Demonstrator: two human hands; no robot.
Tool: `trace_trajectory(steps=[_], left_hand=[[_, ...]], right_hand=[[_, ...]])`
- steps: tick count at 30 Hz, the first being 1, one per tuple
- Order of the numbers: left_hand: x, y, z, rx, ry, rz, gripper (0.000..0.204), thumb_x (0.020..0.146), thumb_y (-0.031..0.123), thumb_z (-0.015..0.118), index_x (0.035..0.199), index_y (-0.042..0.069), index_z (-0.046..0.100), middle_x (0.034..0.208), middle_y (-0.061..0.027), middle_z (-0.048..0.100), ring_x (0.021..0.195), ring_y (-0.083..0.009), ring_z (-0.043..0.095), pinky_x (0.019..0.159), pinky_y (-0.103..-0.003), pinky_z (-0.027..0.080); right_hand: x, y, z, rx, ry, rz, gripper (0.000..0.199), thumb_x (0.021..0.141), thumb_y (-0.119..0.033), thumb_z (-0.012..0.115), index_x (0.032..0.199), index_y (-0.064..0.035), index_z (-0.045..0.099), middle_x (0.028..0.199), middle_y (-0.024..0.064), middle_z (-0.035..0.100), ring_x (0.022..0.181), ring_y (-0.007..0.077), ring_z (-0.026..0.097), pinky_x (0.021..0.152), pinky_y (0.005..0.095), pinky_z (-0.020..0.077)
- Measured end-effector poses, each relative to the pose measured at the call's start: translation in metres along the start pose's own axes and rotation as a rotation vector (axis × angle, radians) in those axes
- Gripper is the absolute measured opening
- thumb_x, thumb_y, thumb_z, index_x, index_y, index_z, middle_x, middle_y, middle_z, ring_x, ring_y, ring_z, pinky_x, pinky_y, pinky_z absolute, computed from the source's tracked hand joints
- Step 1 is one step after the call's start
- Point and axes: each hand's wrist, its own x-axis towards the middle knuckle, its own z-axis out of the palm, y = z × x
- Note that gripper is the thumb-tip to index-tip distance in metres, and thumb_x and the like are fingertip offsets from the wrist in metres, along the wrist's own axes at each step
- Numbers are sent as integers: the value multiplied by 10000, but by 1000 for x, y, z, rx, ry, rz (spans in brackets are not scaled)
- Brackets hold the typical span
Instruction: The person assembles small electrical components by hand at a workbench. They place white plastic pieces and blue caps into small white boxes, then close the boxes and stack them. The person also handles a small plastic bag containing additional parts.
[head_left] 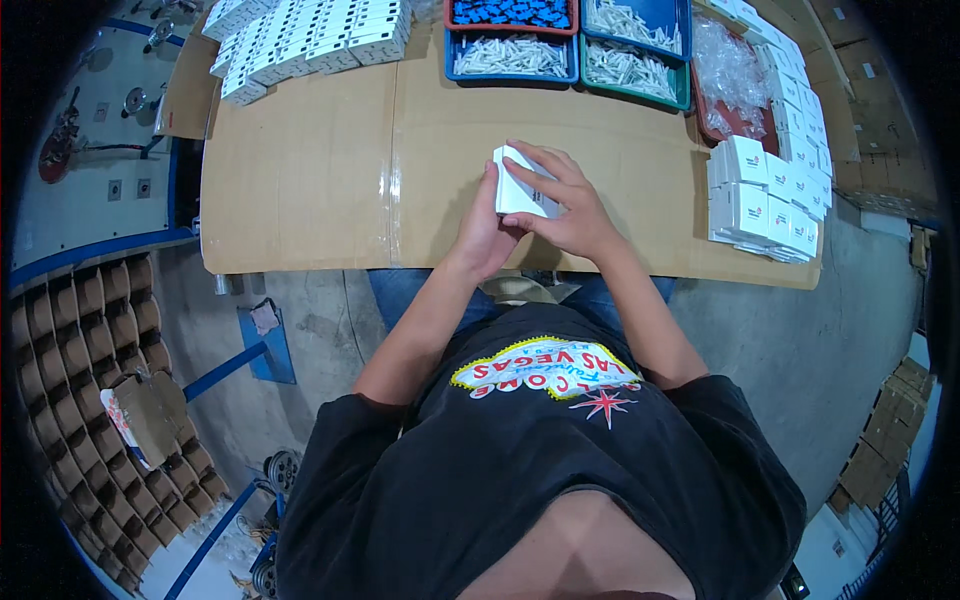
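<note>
Hands (478, 230) (580, 212) grasping sharp-edged white box (519, 199) | flat brown cardboard (300, 180) beneath | crinkled clear plastic (735, 70) upper right

Red lettering (545, 368) on shirt (540, 445), possibly box (515, 197)

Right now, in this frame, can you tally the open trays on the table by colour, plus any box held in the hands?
Blue trays: 2
Green tray: 1
Red trays: 2
White box, held between left hand and right hand: 1
Total: 6
</note>
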Motion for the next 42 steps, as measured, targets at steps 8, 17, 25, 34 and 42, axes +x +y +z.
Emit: trace_trajectory(steps=[8, 17, 25, 34, 42], left_hand=[[2, 0, 0, 25, 9, 20, 596, 1086, 593, 311, 1422, 136, 492, 1270, -73, 627, 1140, -203, 628, 972, -401, 506], [12, 6, -7, -150, -80, 100, 576, 1102, 554, 290, 1499, 165, 441, 1378, -108, 602, 1229, -226, 600, 1037, -417, 480], [34, -19, -78, 335, 207, 440, 610, 970, 35, 689, 1463, 102, 337, 1339, -110, 531, 1244, -215, 573, 1016, -356, 527], [27, -23, -109, 1082, 177, 660, 1008, 685, 138, 924, 1511, 34, 356, 1394, -164, 494, 1287, -315, 524, 1095, -454, 454], [35, 5, -108, 1726, 302, 811, 1000, 621, 392, 934, 1420, -4, 481, 1401, -222, 481, 1357, -401, 423, 1160, -535, 316]], right_hand=[[-2, 0, -1, 5, 15, 7, 701, 729, -327, 873, 1380, -170, 668, 1512, 111, 541, 1327, 339, 530, 1118, 446, 399], [-1, 11, -15, 152, 277, 177, 742, 801, -186, 858, 1459, -64, 539, 1399, 169, 551, 1289, 298, 560, 1065, 402, 474], [-40, 72, 8, 10, 374, 254, 524, 808, -137, 831, 1250, -11, 580, 1274, 156, 526, 1170, 311, 598, 984, 389, 532], [-80, 70, 35, -335, 135, 257, 303, 790, -263, 839, 947, -69, 667, 1258, 141, 605, 1242, 343, 577, 1064, 543, 424], [-35, 87, 18, -288, 206, 200, 169, 862, -163, 758, 982, -72, 680, 1157, 101, 662, 1216, 339, 601, 1094, 561, 392]])
